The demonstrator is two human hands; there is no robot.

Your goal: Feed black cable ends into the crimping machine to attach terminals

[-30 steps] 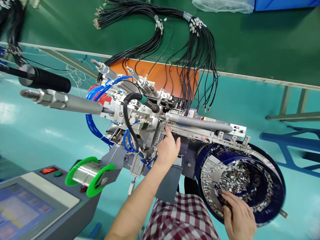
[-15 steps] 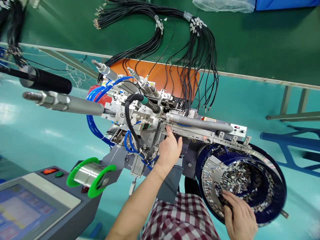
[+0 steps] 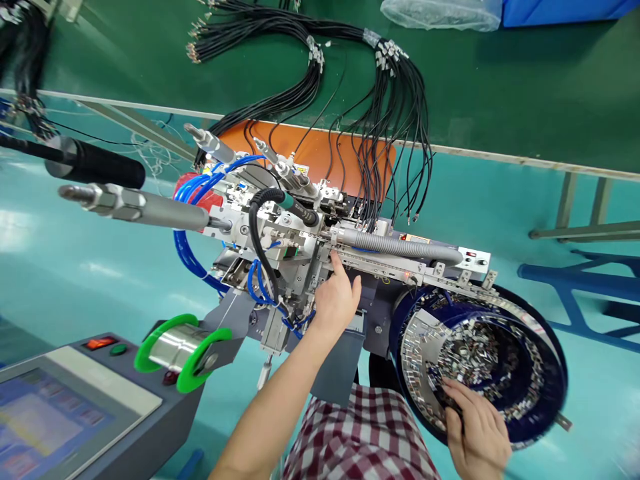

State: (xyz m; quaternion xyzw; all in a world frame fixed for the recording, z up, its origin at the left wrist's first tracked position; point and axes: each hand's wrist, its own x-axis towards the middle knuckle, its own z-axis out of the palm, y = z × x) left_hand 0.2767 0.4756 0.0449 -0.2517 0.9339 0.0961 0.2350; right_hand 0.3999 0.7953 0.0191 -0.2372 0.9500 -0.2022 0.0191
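My left hand (image 3: 336, 300) reaches up to the metal feed rail (image 3: 400, 267) of a small assembly machine (image 3: 280, 247), its index finger pressed against the rail and the other fingers curled. My right hand (image 3: 475, 427) rests on the near rim of a dark blue vibratory bowl (image 3: 550, 400) filled with several small metal parts (image 3: 480, 353); the fingers curl over the rim and dip among the parts. Whether they pinch anything is hidden.
A control box with a touchscreen (image 3: 45, 420) sits at lower left, beside a green-flanged wire spool (image 3: 180, 350). Black cable bundles (image 3: 390, 113) hang from the green bench (image 3: 500, 87) onto an orange panel (image 3: 310, 150). Pneumatic cylinders (image 3: 140, 207) jut left. Blue stool frame (image 3: 580, 280) at right.
Almost nothing differs. The view has shifted slightly; both hands stay where they were, the left on the rail and the right at the bowl's rim.
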